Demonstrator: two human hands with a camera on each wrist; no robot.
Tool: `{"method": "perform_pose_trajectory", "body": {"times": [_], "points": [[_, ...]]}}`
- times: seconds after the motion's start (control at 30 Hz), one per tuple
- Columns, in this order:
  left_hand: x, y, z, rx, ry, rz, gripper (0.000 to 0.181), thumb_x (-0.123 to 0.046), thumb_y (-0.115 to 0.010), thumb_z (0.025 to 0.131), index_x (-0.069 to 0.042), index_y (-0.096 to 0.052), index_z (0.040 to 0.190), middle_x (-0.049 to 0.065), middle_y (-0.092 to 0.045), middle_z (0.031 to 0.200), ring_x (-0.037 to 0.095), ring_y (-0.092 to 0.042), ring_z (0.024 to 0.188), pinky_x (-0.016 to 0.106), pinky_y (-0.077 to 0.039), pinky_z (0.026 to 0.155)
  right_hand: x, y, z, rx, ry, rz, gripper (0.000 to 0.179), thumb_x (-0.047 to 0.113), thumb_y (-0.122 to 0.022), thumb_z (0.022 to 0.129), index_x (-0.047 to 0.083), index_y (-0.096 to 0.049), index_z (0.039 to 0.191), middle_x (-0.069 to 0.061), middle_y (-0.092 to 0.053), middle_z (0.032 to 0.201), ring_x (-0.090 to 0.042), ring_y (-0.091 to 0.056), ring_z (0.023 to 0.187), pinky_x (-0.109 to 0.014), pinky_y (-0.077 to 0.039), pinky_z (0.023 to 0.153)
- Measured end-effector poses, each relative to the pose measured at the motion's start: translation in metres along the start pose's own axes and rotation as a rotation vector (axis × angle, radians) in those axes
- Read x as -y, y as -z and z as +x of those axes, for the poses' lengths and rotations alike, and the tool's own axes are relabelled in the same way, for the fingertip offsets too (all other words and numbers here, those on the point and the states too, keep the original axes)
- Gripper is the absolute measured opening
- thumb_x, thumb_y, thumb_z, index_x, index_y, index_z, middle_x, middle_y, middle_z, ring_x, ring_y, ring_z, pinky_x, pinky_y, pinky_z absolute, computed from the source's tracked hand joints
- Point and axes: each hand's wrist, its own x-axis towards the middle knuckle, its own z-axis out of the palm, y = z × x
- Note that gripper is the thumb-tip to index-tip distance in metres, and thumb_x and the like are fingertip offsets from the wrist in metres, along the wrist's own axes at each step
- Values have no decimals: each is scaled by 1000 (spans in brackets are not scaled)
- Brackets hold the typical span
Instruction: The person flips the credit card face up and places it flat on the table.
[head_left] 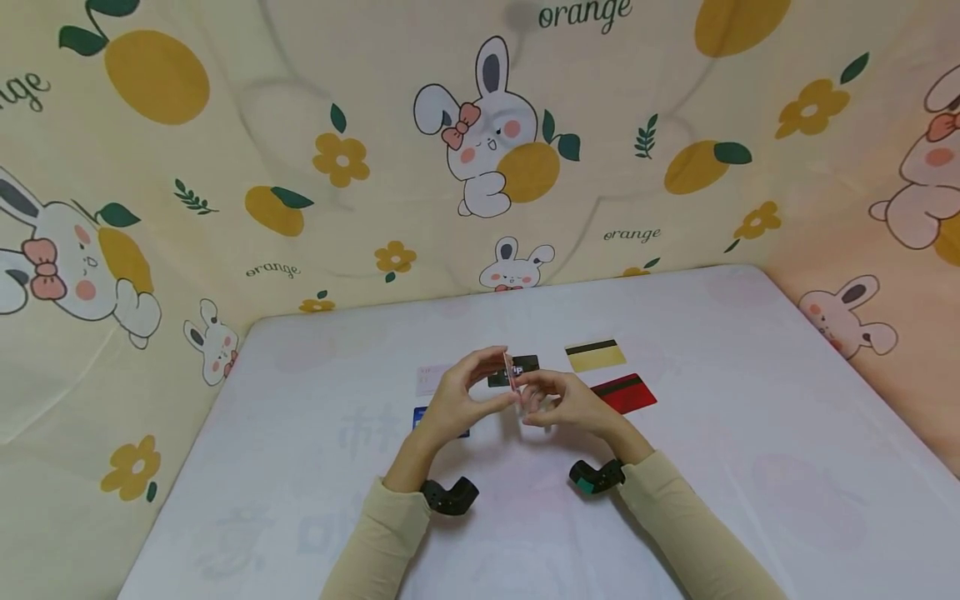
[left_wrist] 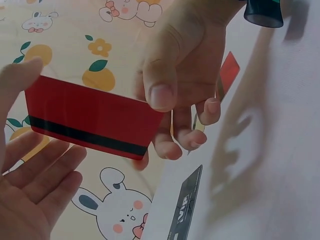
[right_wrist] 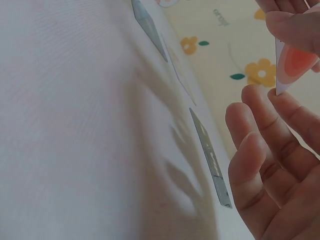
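Both hands hold a red magnetic-stripe card [left_wrist: 95,112] upright above the table, one at each end. My left hand [head_left: 459,393] pinches one end between thumb and fingers; in the left wrist view the thumb is at its upper corner. At the opposite end, the thumb and index finger of my right hand [head_left: 573,404] grip the card, with the other fingers loosely bent. The right wrist view catches part of its other face, white with an orange-pink round print. Beneath the hands lies a black VIP card [head_left: 529,364], partly hidden by the fingers.
Right of the hands lie a gold card [head_left: 596,357] and another red striped card [head_left: 628,392]. On the left are a pale pink card [head_left: 431,381] and a blue card [head_left: 418,417], partly covered by the left hand. A printed cloth [head_left: 405,192] hangs behind the white table [head_left: 720,358].
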Motion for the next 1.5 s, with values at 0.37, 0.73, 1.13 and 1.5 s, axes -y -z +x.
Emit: {"method": "perform_pose_trajectory", "body": {"times": [0.37, 0.73, 1.13, 1.5], "points": [[-2, 1, 1, 10, -8, 17, 57, -11, -73, 85, -4, -49, 136, 17, -58, 133, 29, -58, 123, 41, -44, 108, 0, 0, 0, -3, -14, -15, 54, 8, -76, 78, 2, -56, 128, -21, -64, 102, -9, -58, 83, -22, -50, 67], [3, 7, 0, -14, -9, 83, 57, -14, -76, 82, -10, -54, 135, 11, -63, 125, 25, -61, 118, 39, -47, 105, -2, 8, -3, -42, -23, -35, 51, 11, -77, 78, 6, -58, 125, -20, -63, 100, -19, -57, 89, -24, -51, 69], [4, 14, -1, -2, -7, 130, 57, -18, -77, 81, -11, -55, 134, 11, -66, 116, 24, -64, 108, 40, -51, 100, 0, 15, -3, -71, -39, -73, 50, 14, -78, 78, 6, -57, 124, -20, -63, 100, -23, -56, 91, -24, -52, 68], [6, 18, -1, 46, 57, 158, 59, -19, -78, 81, -5, -55, 133, 14, -68, 105, 24, -66, 99, 45, -52, 97, 1, 21, -6, -81, -55, -86, 52, 12, -76, 79, 3, -55, 127, -20, -63, 102, -22, -55, 91, -23, -53, 68]]}}
